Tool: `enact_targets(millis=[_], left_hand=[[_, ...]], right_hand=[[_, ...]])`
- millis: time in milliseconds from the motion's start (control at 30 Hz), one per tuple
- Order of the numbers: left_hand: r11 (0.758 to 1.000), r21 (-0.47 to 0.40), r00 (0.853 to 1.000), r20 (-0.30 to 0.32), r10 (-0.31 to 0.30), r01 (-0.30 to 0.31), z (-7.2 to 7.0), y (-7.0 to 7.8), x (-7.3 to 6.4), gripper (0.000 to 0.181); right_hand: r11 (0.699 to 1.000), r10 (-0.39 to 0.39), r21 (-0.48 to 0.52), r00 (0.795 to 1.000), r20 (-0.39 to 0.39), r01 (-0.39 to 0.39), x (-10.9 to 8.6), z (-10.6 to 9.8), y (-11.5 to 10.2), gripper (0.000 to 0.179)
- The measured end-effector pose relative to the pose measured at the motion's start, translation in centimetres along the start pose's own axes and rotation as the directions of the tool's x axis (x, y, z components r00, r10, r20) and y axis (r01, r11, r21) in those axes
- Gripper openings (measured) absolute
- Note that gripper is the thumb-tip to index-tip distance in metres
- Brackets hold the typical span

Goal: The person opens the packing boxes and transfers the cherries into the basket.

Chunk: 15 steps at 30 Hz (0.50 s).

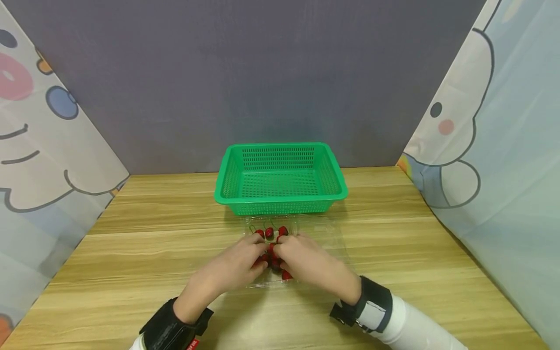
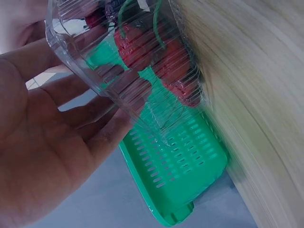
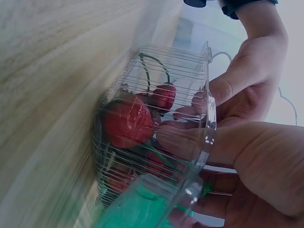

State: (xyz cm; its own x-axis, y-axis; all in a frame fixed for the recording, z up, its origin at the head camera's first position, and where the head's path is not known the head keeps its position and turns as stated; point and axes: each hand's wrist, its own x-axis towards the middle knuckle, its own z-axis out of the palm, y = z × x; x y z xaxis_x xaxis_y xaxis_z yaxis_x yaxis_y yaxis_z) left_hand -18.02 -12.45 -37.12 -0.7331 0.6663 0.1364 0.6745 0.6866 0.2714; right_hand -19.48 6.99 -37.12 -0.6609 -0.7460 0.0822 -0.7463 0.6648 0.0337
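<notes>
A clear plastic box [image 1: 258, 282] with several red cherries [image 1: 269, 233] in it sits on the table, between both hands. My left hand [image 1: 240, 260] reaches over the box's left side. In the left wrist view its fingers [image 2: 107, 126] are spread and nearly straight, behind the clear wall. From the right, my right hand [image 1: 308, 260] reaches into the box, its thumb [image 3: 223, 145] beside a large cherry [image 3: 127, 122] in the right wrist view. A green stem shows between its thumb and fingers; I cannot tell whether it grips a cherry, as its fingertips are partly hidden.
Just behind the box stands a green plastic basket [image 1: 280, 200] with slotted walls and nothing in it. A clear, flat lid [image 1: 325, 233] lies to the box's right. The wooden table [image 1: 420, 272] ends at a grey wall [image 1: 280, 73]; cartoon-printed sheets hang at both sides.
</notes>
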Motion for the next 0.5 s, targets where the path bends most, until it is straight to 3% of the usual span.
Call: enact_targets(millis=[200, 500], left_hand=[[1.0, -0.015, 1.0, 0.004, -0.015, 0.015, 0.03, -0.01, 0.1, 0.021], [1.0, -0.015, 1.0, -0.018, 0.015, -0.015, 0.19, -0.03, 0.11, 0.018]], right_hand=[[0.999, 0.003, 0.048, 1.0, -0.022, -0.002, -0.17, -0.08, 0.09, 0.014], [0.993, -0.04, 0.102, 0.993, -0.114, 0.052, -0.37, -0.29, 0.45, 0.013]])
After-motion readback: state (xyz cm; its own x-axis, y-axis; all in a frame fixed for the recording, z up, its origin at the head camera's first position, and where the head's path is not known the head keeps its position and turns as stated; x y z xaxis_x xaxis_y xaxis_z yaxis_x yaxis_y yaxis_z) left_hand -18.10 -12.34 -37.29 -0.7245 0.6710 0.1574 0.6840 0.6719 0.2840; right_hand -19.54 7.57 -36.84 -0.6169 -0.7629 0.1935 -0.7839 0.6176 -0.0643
